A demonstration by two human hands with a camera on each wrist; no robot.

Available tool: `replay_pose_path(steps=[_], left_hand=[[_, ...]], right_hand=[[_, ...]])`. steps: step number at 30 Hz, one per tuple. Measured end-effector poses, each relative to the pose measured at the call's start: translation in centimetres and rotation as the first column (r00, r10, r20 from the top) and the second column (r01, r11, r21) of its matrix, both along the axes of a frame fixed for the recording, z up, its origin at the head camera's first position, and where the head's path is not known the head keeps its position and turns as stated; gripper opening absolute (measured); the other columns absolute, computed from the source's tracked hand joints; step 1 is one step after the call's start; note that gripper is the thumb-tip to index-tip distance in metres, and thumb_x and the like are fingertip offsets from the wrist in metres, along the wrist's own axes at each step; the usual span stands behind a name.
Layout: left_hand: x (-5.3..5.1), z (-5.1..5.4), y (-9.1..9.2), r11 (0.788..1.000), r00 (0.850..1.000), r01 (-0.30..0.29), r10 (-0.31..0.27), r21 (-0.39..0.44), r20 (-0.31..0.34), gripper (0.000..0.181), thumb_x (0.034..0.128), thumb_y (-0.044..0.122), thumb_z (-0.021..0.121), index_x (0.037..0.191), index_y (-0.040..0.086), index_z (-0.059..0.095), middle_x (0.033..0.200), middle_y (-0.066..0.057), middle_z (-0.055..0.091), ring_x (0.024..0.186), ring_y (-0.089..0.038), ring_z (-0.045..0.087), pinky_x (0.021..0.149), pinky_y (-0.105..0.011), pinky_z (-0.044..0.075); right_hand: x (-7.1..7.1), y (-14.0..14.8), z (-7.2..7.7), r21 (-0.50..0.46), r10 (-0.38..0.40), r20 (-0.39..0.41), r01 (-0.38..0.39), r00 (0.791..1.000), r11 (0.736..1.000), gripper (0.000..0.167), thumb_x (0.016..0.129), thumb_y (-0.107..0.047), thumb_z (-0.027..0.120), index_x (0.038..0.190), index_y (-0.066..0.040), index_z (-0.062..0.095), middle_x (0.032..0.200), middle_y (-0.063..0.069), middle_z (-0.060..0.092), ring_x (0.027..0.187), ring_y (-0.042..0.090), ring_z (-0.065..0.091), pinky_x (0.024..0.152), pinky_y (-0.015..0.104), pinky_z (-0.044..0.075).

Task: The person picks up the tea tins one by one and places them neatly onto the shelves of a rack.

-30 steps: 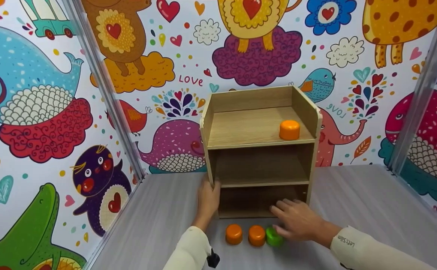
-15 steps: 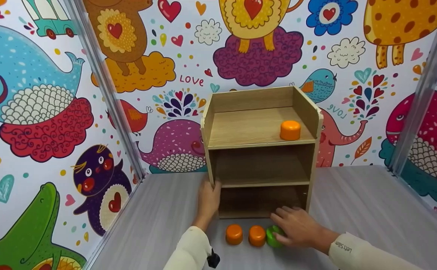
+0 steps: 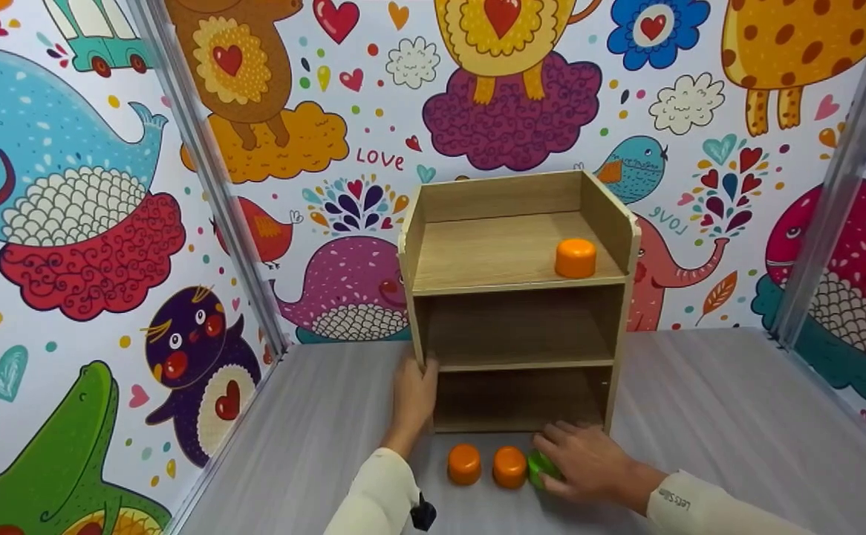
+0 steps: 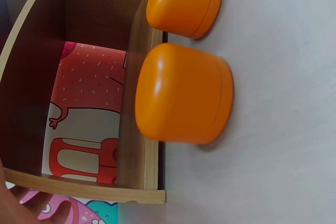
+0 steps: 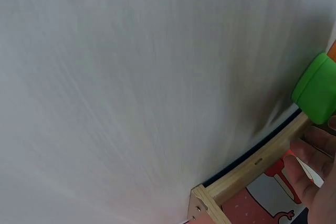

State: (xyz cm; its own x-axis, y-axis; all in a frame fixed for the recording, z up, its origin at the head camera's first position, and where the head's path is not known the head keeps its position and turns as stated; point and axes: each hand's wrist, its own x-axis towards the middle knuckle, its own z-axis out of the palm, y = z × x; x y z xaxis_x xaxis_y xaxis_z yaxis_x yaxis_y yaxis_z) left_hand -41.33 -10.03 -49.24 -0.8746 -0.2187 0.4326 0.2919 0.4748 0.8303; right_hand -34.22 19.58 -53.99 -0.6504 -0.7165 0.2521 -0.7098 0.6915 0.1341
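A small wooden shelf [image 3: 522, 366] stands on the table, its left side panel gripped low down by my left hand [image 3: 412, 397]. In the left wrist view, fingers [image 4: 37, 208] show beside that panel [image 4: 89, 186]. My right hand [image 3: 589, 461] is at the green cap [image 3: 541, 469] in front of the shelf, partly covering it, thumb on the near side and fingers on the far side. The right wrist view has these fingers [image 5: 310, 166] spread beside the green cap [image 5: 317, 90]; a firm hold cannot be made out. Two orange caps [image 3: 464, 465] [image 3: 509, 467] stand left of it.
Another orange cap [image 3: 575, 258] sits at the right of the shelf's top level. Behind stands a wall [image 3: 373, 74] with printed cartoon animals, with metal posts [image 3: 210, 163] at its corners. Grey table surface [image 3: 700, 416] extends on both sides of the shelf.
My right hand has moved slightly toward me, its thumb now lower beside the green cap. My left hand, the shelf and the caps have stayed in place.
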Motion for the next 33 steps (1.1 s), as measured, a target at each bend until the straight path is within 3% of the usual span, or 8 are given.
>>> replay_pose_path(steps=[3,7,17,20,24,33], left_hand=[[0.0,-0.1,-0.1,1.0,1.0,-0.005,0.005,-0.005,-0.002,0.034,0.1036,0.026,0.054,0.074,0.014,0.044,0.064,0.005,0.037,0.051,-0.009,0.033,0.047,-0.025,0.029],[-0.1,-0.1,-0.1,1.0,1.0,-0.012,0.012,-0.008,-0.001,0.032,0.1033,0.026,0.055,0.076,0.012,0.045,0.065,0.004,0.038,0.053,-0.01,0.034,0.049,-0.025,0.03],[-0.1,-0.1,-0.1,1.0,1.0,-0.018,0.018,-0.002,0.001,0.03,0.1029,0.026,0.056,0.078,0.012,0.047,0.068,0.003,0.039,0.056,-0.01,0.036,0.05,-0.026,0.031],[0.0,-0.1,0.0,1.0,1.0,-0.02,0.02,-0.006,0.009,0.03,0.1028,0.027,0.056,0.079,0.012,0.047,0.067,0.004,0.039,0.055,-0.011,0.036,0.05,-0.026,0.031],[0.0,-0.1,0.0,1.0,0.999,-0.025,0.026,-0.011,0.024,0.031,0.1024,0.029,0.056,0.078,0.011,0.048,0.066,0.004,0.039,0.055,-0.011,0.037,0.05,-0.027,0.032],[-0.1,-0.2,0.0,1.0,0.999,-0.028,0.028,-0.005,0.031,0.028,0.1018,0.026,0.057,0.081,0.009,0.049,0.07,0.001,0.04,0.058,-0.013,0.039,0.052,-0.028,0.034]], right_hand=[[0.0,-0.1,-0.2,0.008,-0.003,0.012,0.003,1.0,1.0,0.046,0.098,-0.058,0.052,0.124,-0.02,0.061,0.103,-0.002,0.063,0.08,0.013,0.056,0.055,0.032,0.043],[0.1,-0.2,-0.5,0.023,-0.011,0.033,0.01,0.999,1.0,0.05,0.099,-0.058,0.05,0.129,-0.019,0.061,0.11,0.001,0.065,0.088,0.017,0.06,0.063,0.041,0.051],[0.0,-0.3,-1.2,0.001,-0.031,0.085,0.031,0.996,1.0,0.045,0.099,-0.057,0.05,0.125,-0.023,0.059,0.11,-0.001,0.064,0.085,0.013,0.054,0.071,0.042,0.05],[0.0,-0.4,-1.4,-0.025,-0.016,0.073,0.018,0.997,1.0,0.04,0.098,-0.055,0.053,0.122,-0.023,0.06,0.107,-0.001,0.064,0.081,0.012,0.053,0.067,0.037,0.048],[0.1,-0.5,-1.6,-0.064,0.004,0.068,0.0,0.998,0.998,0.034,0.097,-0.052,0.057,0.117,-0.024,0.059,0.099,-0.003,0.062,0.074,0.009,0.045,0.056,0.027,0.035],[-0.2,-0.6,-2.1,-0.059,-0.007,0.093,0.012,0.996,0.998,0.036,0.097,-0.055,0.055,0.117,-0.026,0.059,0.1,-0.003,0.061,0.075,0.009,0.046,0.056,0.027,0.035]])
